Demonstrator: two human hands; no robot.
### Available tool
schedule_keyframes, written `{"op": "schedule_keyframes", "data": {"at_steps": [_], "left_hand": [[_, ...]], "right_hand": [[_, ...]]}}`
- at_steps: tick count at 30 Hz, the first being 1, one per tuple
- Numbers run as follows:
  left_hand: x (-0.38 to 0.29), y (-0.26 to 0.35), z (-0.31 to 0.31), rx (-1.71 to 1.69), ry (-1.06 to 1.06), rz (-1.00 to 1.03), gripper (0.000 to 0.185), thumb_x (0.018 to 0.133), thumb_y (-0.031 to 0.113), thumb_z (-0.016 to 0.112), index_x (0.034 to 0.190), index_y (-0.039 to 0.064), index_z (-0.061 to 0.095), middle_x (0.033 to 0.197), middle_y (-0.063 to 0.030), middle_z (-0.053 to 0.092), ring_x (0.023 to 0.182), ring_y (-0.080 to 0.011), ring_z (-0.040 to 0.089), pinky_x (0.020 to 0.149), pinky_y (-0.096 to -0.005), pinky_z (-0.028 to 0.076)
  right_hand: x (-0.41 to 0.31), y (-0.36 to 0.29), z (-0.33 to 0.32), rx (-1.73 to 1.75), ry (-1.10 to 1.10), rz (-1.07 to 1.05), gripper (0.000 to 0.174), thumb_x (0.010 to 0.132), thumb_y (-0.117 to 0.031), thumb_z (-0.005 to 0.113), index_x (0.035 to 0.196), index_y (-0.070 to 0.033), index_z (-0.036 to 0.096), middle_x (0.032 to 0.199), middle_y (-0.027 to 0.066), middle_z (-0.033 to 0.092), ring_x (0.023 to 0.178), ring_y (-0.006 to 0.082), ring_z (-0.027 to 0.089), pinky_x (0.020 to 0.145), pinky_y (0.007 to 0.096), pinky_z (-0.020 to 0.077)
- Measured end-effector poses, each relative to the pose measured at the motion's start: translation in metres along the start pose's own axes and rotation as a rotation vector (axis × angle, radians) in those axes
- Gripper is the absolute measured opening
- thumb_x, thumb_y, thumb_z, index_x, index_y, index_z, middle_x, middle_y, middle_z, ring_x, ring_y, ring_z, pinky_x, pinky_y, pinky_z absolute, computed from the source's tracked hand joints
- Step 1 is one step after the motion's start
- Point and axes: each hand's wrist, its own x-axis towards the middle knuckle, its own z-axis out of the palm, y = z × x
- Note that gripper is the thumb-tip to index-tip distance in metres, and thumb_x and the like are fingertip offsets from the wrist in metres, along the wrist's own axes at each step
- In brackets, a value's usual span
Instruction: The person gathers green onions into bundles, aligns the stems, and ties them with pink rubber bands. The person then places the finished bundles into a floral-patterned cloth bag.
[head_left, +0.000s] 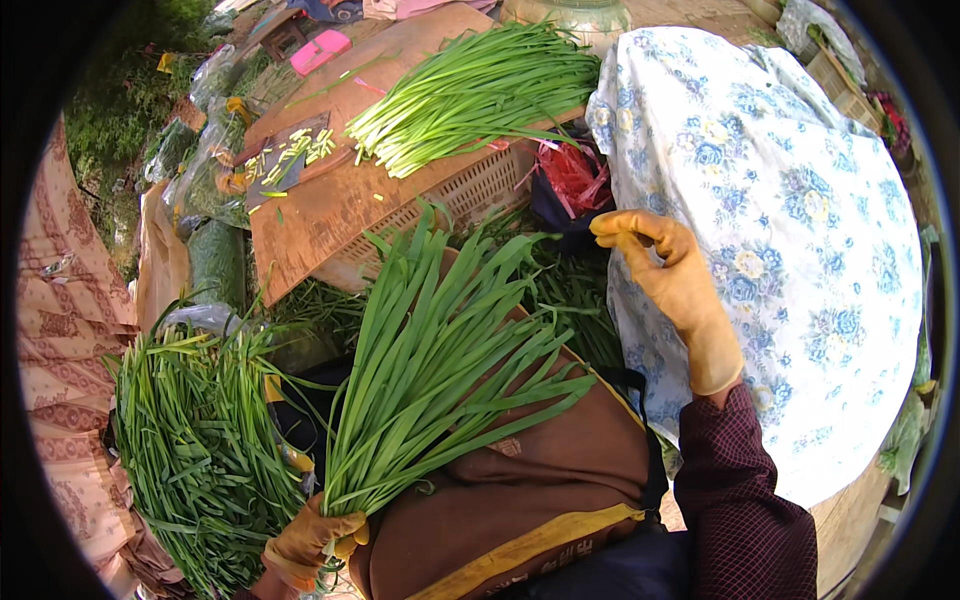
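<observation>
My left hand (315, 536), in a worn orange rubber glove, grips a bunch of garlic chives (442, 360) by its stem end. The flat green leaves fan upward and to the right over the brown apron (517, 495) on my lap. My right hand (667, 277), gloved alike, is raised right of the leaf tips, before a white floral cloth (787, 247). Its thumb and forefinger meet in a pinch, and I see nothing between them. A larger heap of loose chives (202, 450) lies at my left, beside the left hand.
A wooden board (315, 240) rests over a plastic crate (442, 202). On it lie a big pile of chives (480, 90), cut stem ends (300, 150) and a pink box (321, 51). Red plastic string (571, 176) hangs by the board's right edge. Wax gourd-like green produce (217, 262) stands left.
</observation>
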Motion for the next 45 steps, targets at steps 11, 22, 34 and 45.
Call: {"op": "schedule_keyframes", "data": {"at_steps": [11, 22, 34, 45], "left_hand": [[-0.004, -0.004, 0.004, -0.059, 0.118, -0.057, 0.042, 0.085, 0.006, 0.080, 0.122, 0.001, 0.063, 0.097, -0.0038, 0.069, 0.079, -0.0127, 0.066, 0.071, -0.0265, 0.055], [-0.002, -0.007, 0.002, -0.006, 0.095, -0.060, 0.035, 0.085, 0.005, 0.077, 0.117, 0.002, 0.064, 0.088, -0.0024, 0.066, 0.070, -0.0105, 0.060, 0.062, -0.0246, 0.049], [-0.019, 0.103, 0.026, 0.949, 0.253, 0.608, 0.067, 0.078, 0.005, 0.077, 0.141, 0.008, 0.055, 0.109, -0.0065, 0.075, 0.094, -0.0179, 0.071, 0.085, -0.0286, 0.055], [0.000, 0.416, 0.127, 0.898, 0.071, 1.436, 0.045, 0.083, 0.010, 0.070, 0.127, 0.003, 0.062, 0.097, -0.0041, 0.070, 0.074, -0.0086, 0.061, 0.066, -0.0215, 0.048]], "right_hand": [[0.009, 0.033, 0.034, -0.380, -0.249, -0.128, 0.029, 0.096, -0.023, 0.063, 0.105, 0.003, 0.071, 0.112, 0.0200, 0.071, 0.100, 0.0379, 0.068, 0.089, 0.0396, 0.0548], [0.022, 0.073, 0.070, -0.304, 0.069, -0.220, 0.006, 0.082, -0.009, 0.070, 0.084, -0.004, 0.068, 0.092, 0.0128, 0.073, 0.090, 0.0308, 0.069, 0.082, 0.0387, 0.0548], [0.012, 0.080, 0.036, 0.039, -0.095, 0.219, 0.038, 0.104, -0.028, 0.058, 0.128, 0.001, 0.063, 0.091, -0.0007, 0.065, 0.081, 0.0052, 0.054, 0.074, 0.0224, 0.0469], [0.009, 0.101, 0.026, 0.197, -0.012, 0.342, 0.039, 0.106, -0.025, 0.054, 0.130, 0.005, 0.060, 0.108, 0.0120, 0.070, 0.098, 0.0148, 0.066, 0.089, 0.0277, 0.0524]]}}
